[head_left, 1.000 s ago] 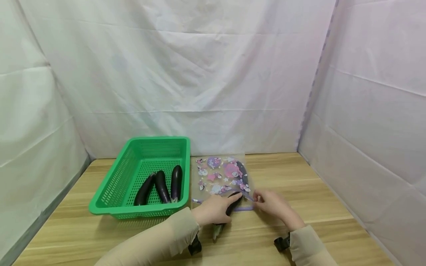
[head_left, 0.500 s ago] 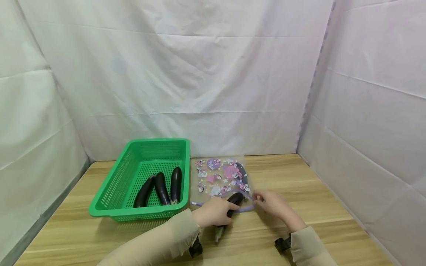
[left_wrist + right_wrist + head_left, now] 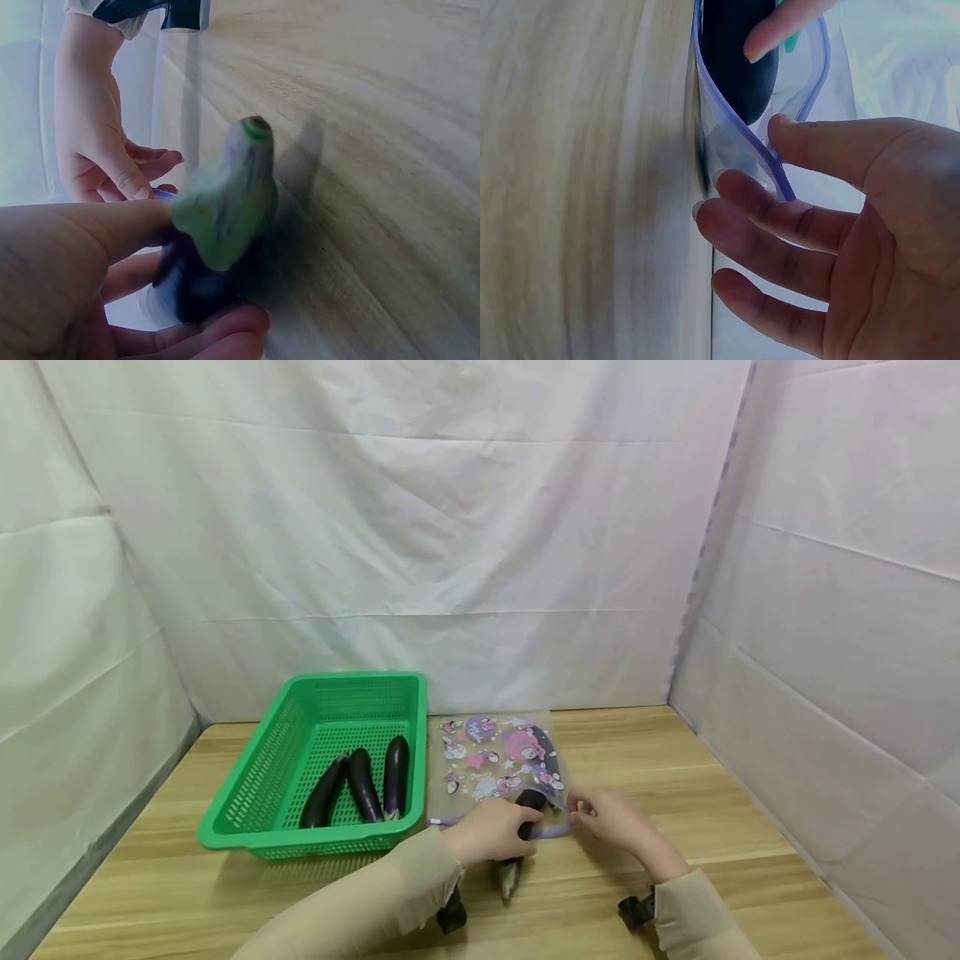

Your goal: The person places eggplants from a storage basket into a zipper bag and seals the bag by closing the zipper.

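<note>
My left hand (image 3: pixel 491 831) grips a dark purple eggplant (image 3: pixel 532 803) round its body. Its green cap (image 3: pixel 225 202) points back toward me in the left wrist view. The rounded end (image 3: pixel 742 82) is between the parted purple edges of a clear zip bag (image 3: pixel 468 777) printed with pink and purple cartoons. My right hand (image 3: pixel 613 820) pinches the right corner of the bag's mouth between thumb and forefinger, the other fingers loosely bent. Through the printed film, another dark eggplant (image 3: pixel 553 758) shows along the bag's right side.
Left of the bag stands a green perforated basket (image 3: pixel 213 827) with 3 eggplants (image 3: pixel 362 785) in its right half. Both rest on a wooden table (image 3: pixel 675 760). White cloth (image 3: pixel 480 527) hangs behind and at both sides.
My left hand has shifted a little, and the eggplant's stem end has swung to the right and closer to the bag. My right hand stays at the bag's corner.
</note>
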A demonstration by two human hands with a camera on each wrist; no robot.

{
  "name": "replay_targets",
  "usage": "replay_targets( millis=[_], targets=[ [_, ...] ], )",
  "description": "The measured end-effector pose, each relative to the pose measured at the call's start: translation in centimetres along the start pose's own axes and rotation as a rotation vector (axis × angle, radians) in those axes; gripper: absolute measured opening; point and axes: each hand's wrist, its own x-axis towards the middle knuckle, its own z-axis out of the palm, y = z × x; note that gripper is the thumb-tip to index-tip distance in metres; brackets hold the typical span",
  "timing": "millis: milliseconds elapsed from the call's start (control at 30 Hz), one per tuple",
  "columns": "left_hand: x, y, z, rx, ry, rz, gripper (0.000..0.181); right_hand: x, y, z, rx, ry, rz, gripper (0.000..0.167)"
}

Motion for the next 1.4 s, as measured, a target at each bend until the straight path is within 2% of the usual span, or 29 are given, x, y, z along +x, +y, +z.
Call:
replay_targets(
  millis=[400,567,733,900,1000,1200,1400],
  targets=[
    [1.3,-0.2,0.7,-0.023,0.060,0.001,0.042,0.1,0.2,0.0,0.004,-0.006,-0.042,0.013],
    [1.4,-0.2,0.7,0.005,0.062,-0.002,0.040,0.2,0.3,0.0,0.001,-0.005,-0.048,0.011],
    [0.5,0.3,0.6,0.092,0.019,-0.015,0.051,0.2,0.4,0.0,-0.014,-0.002,-0.077,0.009],
    [-1.2,1.3,0.1,0.147,-0.010,0.029,0.049,0.1,0.3,-0.1,0.010,-0.012,-0.072,0.009],
    [-1.9,1.9,-0.1,0.151,-0.002,0.055,0.045,0.1,0.2,-0.2,0.018,-0.015,-0.051,0.010],
    [-2.6,2.3,0.2,0.227,0.025,0.095,0.038,0.2,0.2,-0.2,-0.003,-0.011,-0.043,0.010],
    [-2.8,2.5,0.3,0.180,0.044,0.103,0.034,0.1,0.3,-0.2,0.004,-0.019,-0.053,0.008]
  ],
)
